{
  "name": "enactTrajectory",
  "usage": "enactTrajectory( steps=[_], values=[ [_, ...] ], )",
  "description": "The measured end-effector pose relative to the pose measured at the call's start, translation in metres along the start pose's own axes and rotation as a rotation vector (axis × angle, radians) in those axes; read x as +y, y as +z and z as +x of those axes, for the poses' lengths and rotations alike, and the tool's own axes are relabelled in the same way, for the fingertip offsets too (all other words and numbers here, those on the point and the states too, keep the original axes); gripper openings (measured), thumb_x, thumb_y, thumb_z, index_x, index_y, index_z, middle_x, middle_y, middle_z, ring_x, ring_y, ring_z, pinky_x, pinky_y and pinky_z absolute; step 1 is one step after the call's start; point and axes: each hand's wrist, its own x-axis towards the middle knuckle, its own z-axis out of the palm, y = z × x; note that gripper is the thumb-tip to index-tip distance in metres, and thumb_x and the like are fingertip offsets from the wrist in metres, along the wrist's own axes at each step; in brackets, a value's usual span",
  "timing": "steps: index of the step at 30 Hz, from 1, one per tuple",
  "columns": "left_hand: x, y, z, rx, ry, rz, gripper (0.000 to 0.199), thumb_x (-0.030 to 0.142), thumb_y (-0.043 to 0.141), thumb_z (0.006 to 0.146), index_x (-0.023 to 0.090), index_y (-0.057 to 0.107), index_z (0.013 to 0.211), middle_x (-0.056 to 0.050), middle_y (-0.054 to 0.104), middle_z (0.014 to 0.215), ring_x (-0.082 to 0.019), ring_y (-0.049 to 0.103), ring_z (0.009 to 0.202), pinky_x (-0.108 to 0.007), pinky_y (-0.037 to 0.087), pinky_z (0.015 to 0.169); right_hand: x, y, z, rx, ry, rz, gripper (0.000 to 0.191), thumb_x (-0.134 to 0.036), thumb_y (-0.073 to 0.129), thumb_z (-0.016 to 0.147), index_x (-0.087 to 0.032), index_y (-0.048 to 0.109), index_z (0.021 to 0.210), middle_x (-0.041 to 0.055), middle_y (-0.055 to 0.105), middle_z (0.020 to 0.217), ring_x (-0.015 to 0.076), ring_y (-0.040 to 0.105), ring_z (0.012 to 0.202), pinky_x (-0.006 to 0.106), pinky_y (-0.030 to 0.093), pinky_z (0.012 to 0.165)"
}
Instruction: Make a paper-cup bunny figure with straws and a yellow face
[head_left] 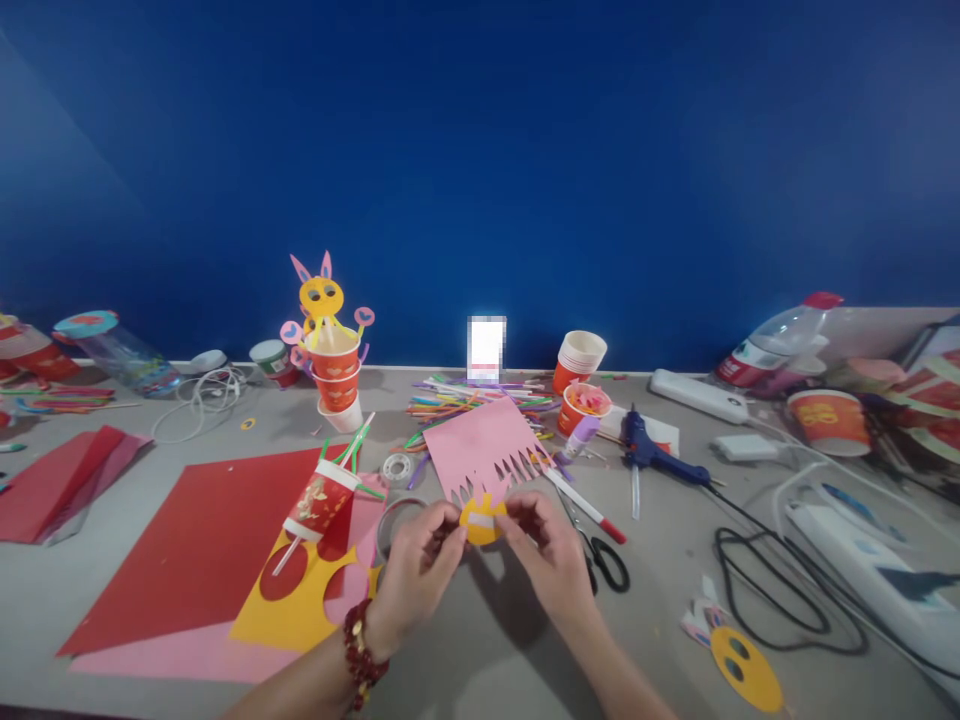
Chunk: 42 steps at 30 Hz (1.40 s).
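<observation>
Low over the middle of the table, a small round yellow paper cutout point(480, 534) is pinched at both sides. My left hand point(420, 560) grips its left edge and my right hand point(553, 555) its right edge, thumbs toward me. A whitish strip lies across the cutout's face, apparently tape. Just beyond my fingers lies a pink paper sheet point(480, 440) with a notched, fringed edge. Black-handled scissors point(613, 566) rest right of my right hand, near a white marker with a red cap point(589, 508). Left of my left hand is a yellow sheet with round holes point(259, 618).
A decorated paper cup point(319, 505) lies on red paper point(172, 560). A stacked-cup rabbit figure point(337, 365) stands behind it. On the right are a blue glue gun point(660, 455), its black cord, a power strip point(862, 560) and a yellow paper face point(746, 668). Colourful pipe cleaners point(450, 398) lie at the back.
</observation>
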Motion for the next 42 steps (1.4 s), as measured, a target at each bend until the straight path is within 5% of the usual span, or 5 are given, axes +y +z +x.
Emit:
enactTrajectory(
  steps=[4,8,24,42],
  values=[
    [0.001,0.000,0.000,-0.002,0.025,0.057,0.017,0.029,0.047,0.094,0.019,0.055,0.082,0.000,0.056,0.070,-0.011,0.047,0.057,-0.020,0.034,0.050,-0.007,-0.001,-0.006,0.166,-0.369,-0.410,0.010,-0.020,0.063,0.089,-0.021,0.058,0.098,0.0048,0.063,0.089,0.0203,0.059,0.081,0.035,0.048,0.077],
    [0.005,0.000,-0.003,-0.012,0.137,0.130,0.012,0.018,0.049,0.090,0.020,0.057,0.082,-0.002,0.057,0.074,-0.015,0.051,0.066,-0.024,0.038,0.060,-0.018,0.000,-0.011,-0.009,-0.610,-0.589,0.014,-0.011,0.059,0.089,-0.021,0.063,0.097,0.0054,0.070,0.089,0.0217,0.060,0.084,0.037,0.046,0.079],
    [0.014,-0.004,-0.008,-0.101,0.347,0.490,0.013,0.014,0.046,0.091,0.022,0.045,0.081,-0.001,0.054,0.072,-0.016,0.049,0.064,-0.027,0.031,0.060,-0.017,0.003,-0.011,-0.060,-0.687,-0.604,0.019,-0.008,0.057,0.089,-0.019,0.066,0.103,0.0073,0.074,0.090,0.0221,0.063,0.085,0.038,0.052,0.079],
    [0.016,-0.005,-0.007,-0.142,0.368,0.441,0.015,0.012,0.042,0.091,0.023,0.042,0.081,-0.001,0.053,0.073,-0.017,0.050,0.067,-0.028,0.032,0.061,-0.026,0.001,-0.010,-0.097,-0.655,-0.541,0.020,-0.007,0.056,0.087,-0.020,0.064,0.099,0.0068,0.074,0.088,0.0214,0.064,0.082,0.039,0.054,0.079]
  ],
)
